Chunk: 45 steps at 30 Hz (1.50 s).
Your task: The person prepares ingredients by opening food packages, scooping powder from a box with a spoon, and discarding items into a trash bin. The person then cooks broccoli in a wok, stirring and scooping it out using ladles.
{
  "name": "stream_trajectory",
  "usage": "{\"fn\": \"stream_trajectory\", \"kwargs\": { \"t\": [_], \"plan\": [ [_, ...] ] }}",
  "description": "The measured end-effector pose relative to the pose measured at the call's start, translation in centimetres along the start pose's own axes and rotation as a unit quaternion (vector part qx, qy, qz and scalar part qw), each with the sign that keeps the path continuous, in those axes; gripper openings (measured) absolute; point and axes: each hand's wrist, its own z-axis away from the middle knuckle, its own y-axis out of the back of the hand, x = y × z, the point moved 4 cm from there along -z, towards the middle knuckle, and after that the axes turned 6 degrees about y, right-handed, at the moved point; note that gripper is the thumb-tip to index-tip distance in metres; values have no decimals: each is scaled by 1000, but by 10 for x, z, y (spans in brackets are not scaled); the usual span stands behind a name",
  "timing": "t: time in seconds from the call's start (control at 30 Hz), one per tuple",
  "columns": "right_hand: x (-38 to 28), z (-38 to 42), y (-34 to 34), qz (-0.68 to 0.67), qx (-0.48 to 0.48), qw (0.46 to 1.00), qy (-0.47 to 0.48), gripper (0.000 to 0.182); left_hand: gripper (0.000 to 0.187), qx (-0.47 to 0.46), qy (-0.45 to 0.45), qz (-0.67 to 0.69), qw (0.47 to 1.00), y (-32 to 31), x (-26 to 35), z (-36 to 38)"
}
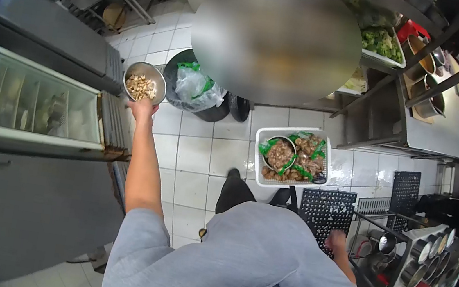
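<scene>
My left hand, arm stretched forward, grips the near rim of a round metal bowl. Pale cut pieces that look like mushrooms lie in the bowl. Down at my right side, my right hand hangs with its fingers curled and nothing visible in them. On the floor ahead stands a white plastic basket of brown mushrooms with green-edged plastic bags. Inside it, a round container holds more brown pieces.
A dark bin with a clear plastic bag stands beside the bowl. Fridges line the left. At right are a steel counter, a black floor mat and a rack of metal containers. White tiles cover the floor.
</scene>
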Motion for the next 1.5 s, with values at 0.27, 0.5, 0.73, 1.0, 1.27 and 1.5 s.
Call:
{"fn": "stream_trajectory", "kwargs": {
  "t": [0.27, 0.5, 0.73, 1.0, 1.27, 1.5],
  "plan": [
    [-300, 58, -42, -161, 170, 963, 131, 24, 62, 70, -208, -404, 888, -114, -27, -92],
    [-236, 117, -166, -124, 119, 985, 8, 19, 54, 29, -340, -464, 817, -161, -44, -163],
    [-216, 194, -232, -108, 78, 987, -91, 8, 55, 8, -286, -456, 843, -153, -39, -179],
    [-228, 184, -209, -187, 158, 969, -43, 23, 48, -25, -275, -539, 796, -151, -98, -181],
    [-267, 180, -211, -167, 164, 971, -49, 24, 53, -58, -14, -370, 927, -151, -121, -203],
    [-144, 185, -251, -294, 182, 932, -108, 15, 58, -396, 227, 30, 889, -158, -134, -72]
  ]
}}
